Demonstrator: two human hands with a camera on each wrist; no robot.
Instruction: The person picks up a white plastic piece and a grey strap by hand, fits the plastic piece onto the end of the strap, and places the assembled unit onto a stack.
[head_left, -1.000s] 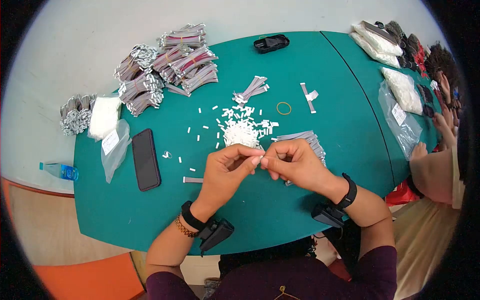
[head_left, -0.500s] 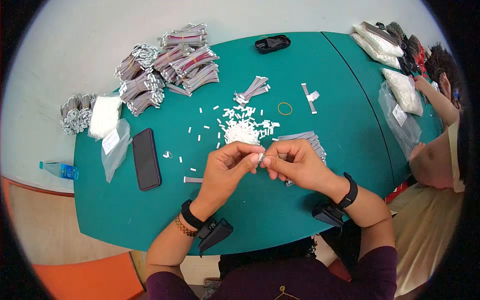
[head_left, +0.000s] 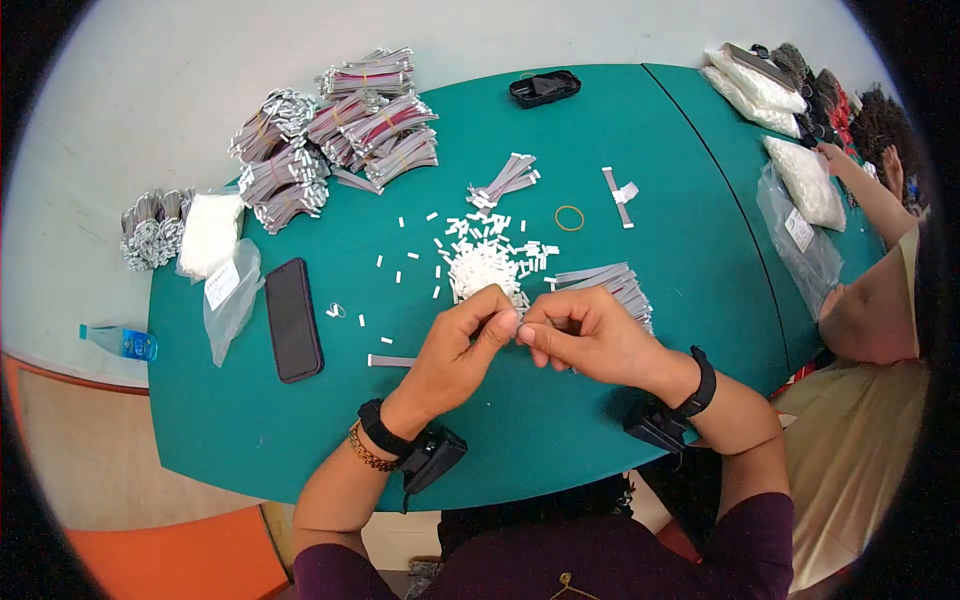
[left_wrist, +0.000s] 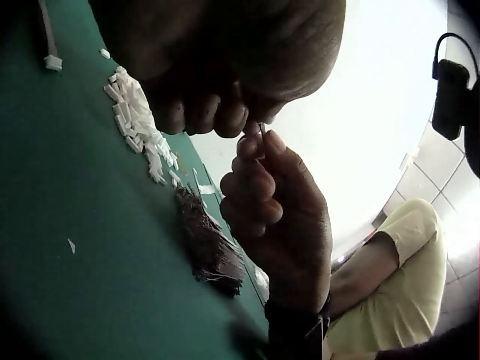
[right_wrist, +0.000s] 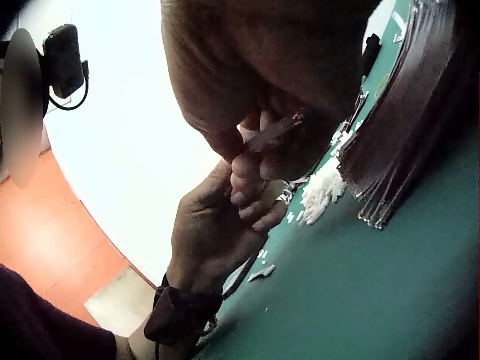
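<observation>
My left hand (head_left: 470, 335) and right hand (head_left: 570, 330) meet fingertip to fingertip just above the green table (head_left: 620, 420), in front of a heap of small white connectors (head_left: 483, 268). Between the pinching fingertips shows a tiny white piece (head_left: 518, 322), also visible as a thin sliver (left_wrist: 261, 127) in the left wrist view. In the right wrist view a flat grey ribbon strip (right_wrist: 271, 133) runs through the right hand's curled fingers. A loose stack of grey ribbon cables (head_left: 615, 285) lies right behind the right hand.
A black phone (head_left: 292, 318) and a single cable strip (head_left: 390, 360) lie left of my hands. Bundled cables (head_left: 335, 130) pile at the back left, with plastic bags (head_left: 215, 250) and a water bottle (head_left: 120, 342). Another person's arm (head_left: 870, 320) works at the right edge, by bags (head_left: 805, 180).
Both hands have shifted slightly away from me and closed tighter together on the small piece. The person at the right has moved an arm toward the bags at the back.
</observation>
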